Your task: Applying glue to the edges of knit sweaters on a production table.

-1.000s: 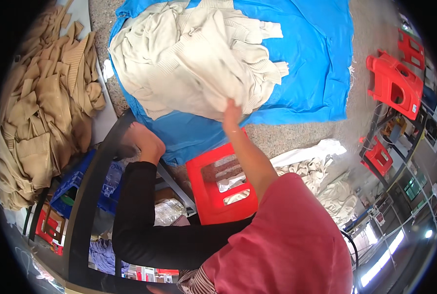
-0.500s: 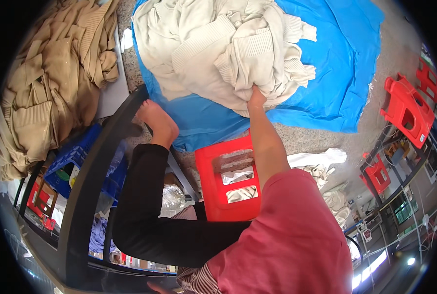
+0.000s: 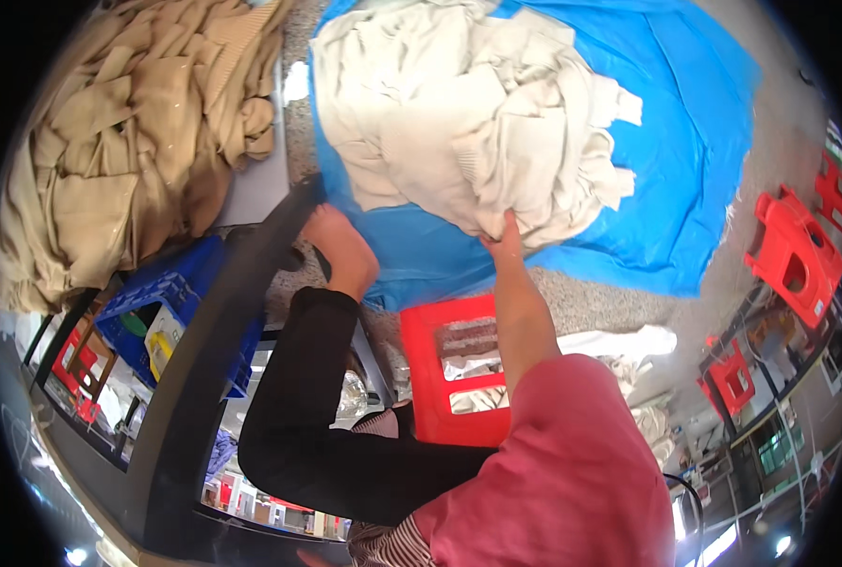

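At the centre of the frame the person's right hand (image 3: 506, 236) is reaching up into the pile of cream cloths (image 3: 477, 113), fingers closed on a fold at its lower edge. The pile is lying on a blue sheet (image 3: 695, 142) across the upper middle and right. The left hand (image 3: 340, 250), in a black sleeve, is resting curled on the dark bar (image 3: 213, 359) left of centre. Beige cloths (image 3: 109, 142) are heaped at upper left; a red crate (image 3: 425, 378) is sitting below centre.
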The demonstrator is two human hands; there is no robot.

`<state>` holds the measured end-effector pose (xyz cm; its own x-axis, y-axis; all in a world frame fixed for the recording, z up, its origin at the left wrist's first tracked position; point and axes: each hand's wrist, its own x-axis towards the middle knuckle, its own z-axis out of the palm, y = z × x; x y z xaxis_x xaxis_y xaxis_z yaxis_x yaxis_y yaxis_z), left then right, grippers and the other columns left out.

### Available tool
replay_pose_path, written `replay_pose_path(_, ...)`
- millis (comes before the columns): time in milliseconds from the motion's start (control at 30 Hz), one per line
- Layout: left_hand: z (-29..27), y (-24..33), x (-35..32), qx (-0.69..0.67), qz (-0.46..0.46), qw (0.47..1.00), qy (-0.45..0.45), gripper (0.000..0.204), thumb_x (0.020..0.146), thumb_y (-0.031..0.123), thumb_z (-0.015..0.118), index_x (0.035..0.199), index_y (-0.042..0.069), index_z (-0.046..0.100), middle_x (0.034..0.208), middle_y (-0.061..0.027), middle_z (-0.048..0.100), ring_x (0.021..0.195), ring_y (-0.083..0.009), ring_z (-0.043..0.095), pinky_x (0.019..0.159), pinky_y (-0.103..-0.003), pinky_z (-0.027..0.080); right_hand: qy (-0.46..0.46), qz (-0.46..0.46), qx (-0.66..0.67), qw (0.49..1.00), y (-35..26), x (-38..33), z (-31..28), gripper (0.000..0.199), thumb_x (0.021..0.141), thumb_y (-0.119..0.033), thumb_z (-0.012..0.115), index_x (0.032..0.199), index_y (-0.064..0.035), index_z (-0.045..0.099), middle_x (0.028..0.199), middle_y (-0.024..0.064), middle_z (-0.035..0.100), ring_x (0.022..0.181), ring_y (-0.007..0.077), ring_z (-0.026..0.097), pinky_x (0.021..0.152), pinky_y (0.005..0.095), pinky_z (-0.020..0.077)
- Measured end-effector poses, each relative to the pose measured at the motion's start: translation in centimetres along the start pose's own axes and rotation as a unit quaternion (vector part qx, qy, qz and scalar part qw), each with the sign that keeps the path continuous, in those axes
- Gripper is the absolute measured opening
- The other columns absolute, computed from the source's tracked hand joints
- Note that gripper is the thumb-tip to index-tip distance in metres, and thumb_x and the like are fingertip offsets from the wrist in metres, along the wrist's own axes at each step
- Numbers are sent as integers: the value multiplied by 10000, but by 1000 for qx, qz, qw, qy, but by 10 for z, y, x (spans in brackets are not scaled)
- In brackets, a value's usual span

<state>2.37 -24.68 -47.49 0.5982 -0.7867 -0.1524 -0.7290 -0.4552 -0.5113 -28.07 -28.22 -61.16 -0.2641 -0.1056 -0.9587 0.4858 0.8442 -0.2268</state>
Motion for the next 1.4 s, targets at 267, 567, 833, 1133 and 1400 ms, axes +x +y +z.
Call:
replay_pose_path(267, 14, -33, -10, 95, 14, 983, -156, 308, 978, 133, 251, 1109, 135, 530, 1097, -38, 573, 1129, -168, 520, 952, -278, 393, -155, 0, 147, 977, -54, -159, 42, 508, 835, -302, 631, 1300, -125, 527, 1236, 87, 615, 1138, 301, 585, 931, 484, 486)
replay_pose_path(567, 2, -17, 5, 43, 55, 956, -285, 294, 963, 166, 309, 1115, 121, 557, 1157, -56, 579, 1199, -183, 511, 1000, -296, 381, -506, 20, 270, 819, -138, -287, 144, 483, 844, -352, 579, 1245, -84, 565, 1223, 89, 606, 1139, 283, 566, 938, 490, 474)
replay_pose_path(833, 57, 8, -13, -578, -155, 797, -89, 232, 986, 74, 313, 1021, 99, 540, 1008, -32, 587, 1037, -170, 569, 877, -269, 413, -208, 17, 46, 977, 42, -72, 148, 434, 799, -357, 676, 1188, -197, 570, 1084, 25, 639, 925, 220, 572, 746, 388, 416)
replay_pose_path(1133, 79, -55, -10, -541, -155, 821, -101, 254, 999, 62, 279, 1050, 104, 524, 931, -49, 574, 1009, -182, 568, 846, -252, 423, 81, 128, -168, 974, 80, -102, 215, 835, 734, -463, 786, 1423, -172, 416, 1329, 110, 543, 1247, 346, 486, 1035, 589, 361)
replay_pose_path(1400, -65, -129, -131, -356, -90, 930, -16, 313, 920, 129, 444, 1225, 62, 425, 1155, -133, 494, 1144, -263, 488, 943, -379, 379, -95, -89, 229, 965, 51, -16, 197, 437, 770, -55, 700, 1168, 66, 565, 1144, 170, 628, 987, 305, 649, 840, 425, 575)
